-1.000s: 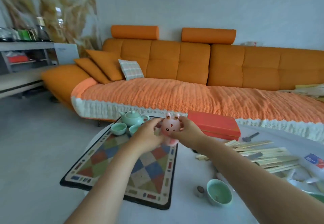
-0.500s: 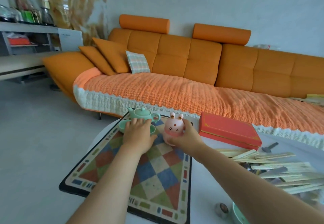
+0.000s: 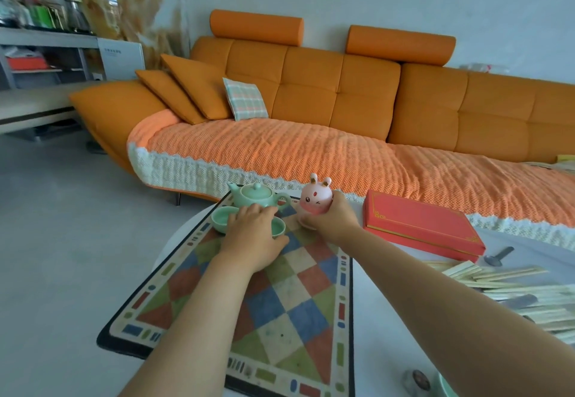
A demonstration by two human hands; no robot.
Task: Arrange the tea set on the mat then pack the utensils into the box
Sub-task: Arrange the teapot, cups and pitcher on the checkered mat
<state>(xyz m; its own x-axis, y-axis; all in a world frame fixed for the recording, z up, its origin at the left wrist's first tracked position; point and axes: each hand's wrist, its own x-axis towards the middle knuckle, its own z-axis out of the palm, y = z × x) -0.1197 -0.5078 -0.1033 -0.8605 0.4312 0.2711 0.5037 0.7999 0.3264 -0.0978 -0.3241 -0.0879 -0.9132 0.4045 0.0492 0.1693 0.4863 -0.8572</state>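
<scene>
On the far end of the checked fabric mat (image 3: 280, 309) stand one pale green ceramic teapot (image 3: 253, 196) and two small green cups (image 3: 221, 221). The left hand (image 3: 253, 236) lies palm down, covering part of the right cup; whether it grips anything cannot be told. The right hand (image 3: 336, 221) wraps its fingers round one pink rabbit-shaped jar (image 3: 315, 205). Beside it lie one flat red box (image 3: 420, 225), one metal spoon (image 3: 496, 258) and heaped pale wooden chopsticks (image 3: 513, 287).

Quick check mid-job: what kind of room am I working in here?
Most likely a home living room. A long orange sofa with cushions fills the background, a white table carries the checkered mat and teapot, and a shelf stands at the left.
</scene>
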